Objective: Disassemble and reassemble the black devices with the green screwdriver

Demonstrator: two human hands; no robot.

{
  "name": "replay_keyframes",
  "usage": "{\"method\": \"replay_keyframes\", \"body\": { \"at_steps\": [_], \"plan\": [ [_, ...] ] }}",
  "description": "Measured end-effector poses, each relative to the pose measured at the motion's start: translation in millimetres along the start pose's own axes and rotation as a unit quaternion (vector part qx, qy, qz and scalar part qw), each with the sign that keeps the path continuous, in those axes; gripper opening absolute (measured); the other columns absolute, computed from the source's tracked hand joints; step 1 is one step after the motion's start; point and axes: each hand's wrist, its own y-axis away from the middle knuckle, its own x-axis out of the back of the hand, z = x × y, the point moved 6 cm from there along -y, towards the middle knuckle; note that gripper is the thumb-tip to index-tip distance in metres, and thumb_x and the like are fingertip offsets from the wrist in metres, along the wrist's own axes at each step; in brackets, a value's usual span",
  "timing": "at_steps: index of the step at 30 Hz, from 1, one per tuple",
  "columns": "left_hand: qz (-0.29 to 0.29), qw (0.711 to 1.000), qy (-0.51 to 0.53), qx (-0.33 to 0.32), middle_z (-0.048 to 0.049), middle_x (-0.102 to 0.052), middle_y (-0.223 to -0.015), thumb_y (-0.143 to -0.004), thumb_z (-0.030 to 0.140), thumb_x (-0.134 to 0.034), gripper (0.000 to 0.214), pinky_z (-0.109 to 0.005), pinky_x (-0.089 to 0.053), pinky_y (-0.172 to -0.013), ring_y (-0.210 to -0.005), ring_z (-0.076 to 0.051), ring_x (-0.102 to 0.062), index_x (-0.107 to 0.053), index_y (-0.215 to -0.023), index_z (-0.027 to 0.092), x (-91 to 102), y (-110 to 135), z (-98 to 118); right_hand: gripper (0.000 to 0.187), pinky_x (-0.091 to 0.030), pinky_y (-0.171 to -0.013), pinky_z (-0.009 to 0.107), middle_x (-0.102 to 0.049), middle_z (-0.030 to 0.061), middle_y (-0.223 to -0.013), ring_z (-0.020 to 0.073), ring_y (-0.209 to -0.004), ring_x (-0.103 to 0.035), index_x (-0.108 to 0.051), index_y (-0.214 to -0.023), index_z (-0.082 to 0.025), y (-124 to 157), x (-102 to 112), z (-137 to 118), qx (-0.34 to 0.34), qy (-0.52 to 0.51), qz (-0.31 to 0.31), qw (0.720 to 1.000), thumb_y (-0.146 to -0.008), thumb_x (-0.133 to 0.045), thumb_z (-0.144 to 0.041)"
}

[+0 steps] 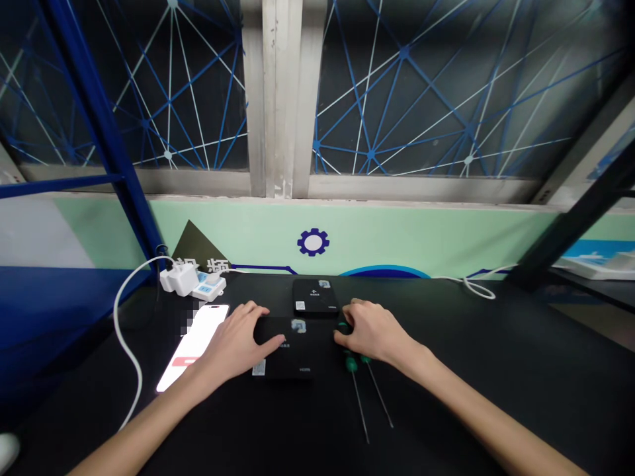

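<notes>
A flat black set-top box (284,357) with an HDMI mark and stickers lies before me on the black table. My left hand (238,340) holds its left side, thumb across the top and fingers at the far left corner. To the right of the box, my right hand (370,328) is closed over the green handles of two screwdrivers. The nearer-left screwdriver (360,403) and the other screwdriver (380,393) point their metal shafts toward me. The fingers hide most of the handles, so the exact grip is partly unseen. Just behind sits a second black set-top box (316,295).
Left of my hand lies a phone (191,347) with a bright screen. A power strip (208,288) with a white plug (179,279) and trailing white cable (118,311) stands at the back left. Another white cable (479,288) is at the back right, by the wall.
</notes>
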Motion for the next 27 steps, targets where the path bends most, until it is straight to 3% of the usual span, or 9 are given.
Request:
{"method": "replay_keyframes", "body": {
  "at_steps": [7, 12, 17, 21, 25, 27],
  "plan": [
    [-0.039, 0.998, 0.058, -0.008, -0.0063, -0.064, -0.109, -0.077, 0.069, -0.064, 0.062, -0.033, -0.049, -0.068, -0.089, -0.027, -0.064, -0.064, -0.121, 0.025, -2.5, 0.3, 0.9, 0.033, -0.030, -0.052, 0.029, -0.064, 0.0054, -0.076, 0.0220, -0.068, -0.065, -0.055, -0.060, -0.019, -1.6, 0.6, 1.4, 0.001, 0.020, 0.008, 1.000, -0.078, -0.068, -0.043],
    [-0.075, 0.990, 0.120, -0.010, -0.0029, -0.061, -0.101, -0.074, 0.057, -0.073, 0.055, -0.029, -0.047, -0.065, -0.080, -0.021, -0.061, -0.063, -0.119, 0.027, -6.4, -1.1, 3.7, 0.038, -0.029, -0.052, 0.029, -0.063, 0.0040, -0.074, 0.0212, -0.067, -0.064, -0.051, -0.059, -0.020, -1.8, 5.1, 0.4, 0.001, 0.027, 0.037, 0.999, -0.080, -0.066, -0.048],
    [-0.069, 0.984, 0.162, -0.009, -0.0004, -0.058, -0.094, -0.071, 0.049, -0.077, 0.052, -0.028, -0.045, -0.064, -0.075, -0.018, -0.055, -0.062, -0.115, 0.026, -8.6, -3.7, 2.9, 0.034, -0.033, -0.054, 0.028, -0.060, 0.0033, -0.073, 0.0217, -0.075, -0.061, -0.048, -0.061, -0.021, 0.2, 13.5, -7.0, 0.027, -0.003, 0.084, 0.996, -0.082, -0.065, -0.041],
    [-0.043, 0.984, 0.174, -0.010, -0.0002, -0.058, -0.098, -0.069, 0.041, -0.081, 0.054, -0.027, -0.043, -0.065, -0.076, -0.017, -0.053, -0.058, -0.116, 0.027, -5.4, -3.9, 6.4, 0.011, -0.044, -0.068, 0.032, -0.065, 0.0032, -0.081, 0.0221, -0.083, -0.060, -0.059, -0.084, -0.021, 5.5, 20.6, -20.8, 0.117, -0.095, 0.116, 0.982, -0.086, -0.063, -0.031],
    [0.002, 0.984, 0.175, -0.020, 0.0001, -0.057, -0.099, -0.071, 0.032, -0.081, 0.051, -0.028, -0.043, -0.066, -0.077, -0.017, -0.053, -0.057, -0.115, 0.028, 3.6, -2.6, 14.2, 0.038, -0.047, -0.085, 0.038, -0.070, 0.0057, -0.098, 0.0227, -0.091, -0.062, -0.060, -0.122, -0.022, 9.5, 16.9, -29.3, 0.185, -0.191, 0.099, 0.959, -0.088, -0.067, -0.037],
    [0.024, 0.982, 0.184, -0.042, -0.0008, -0.057, -0.104, -0.073, 0.029, -0.079, 0.047, -0.028, -0.044, -0.067, -0.079, -0.017, -0.053, -0.057, -0.114, 0.028, 7.5, -1.5, 18.6, 0.046, -0.049, -0.085, 0.038, -0.070, 0.0062, -0.099, 0.0225, -0.091, -0.063, -0.060, -0.129, -0.023, 10.0, 12.4, -31.9, 0.198, -0.211, 0.083, 0.954, -0.088, -0.069, -0.040]
  ]
}}
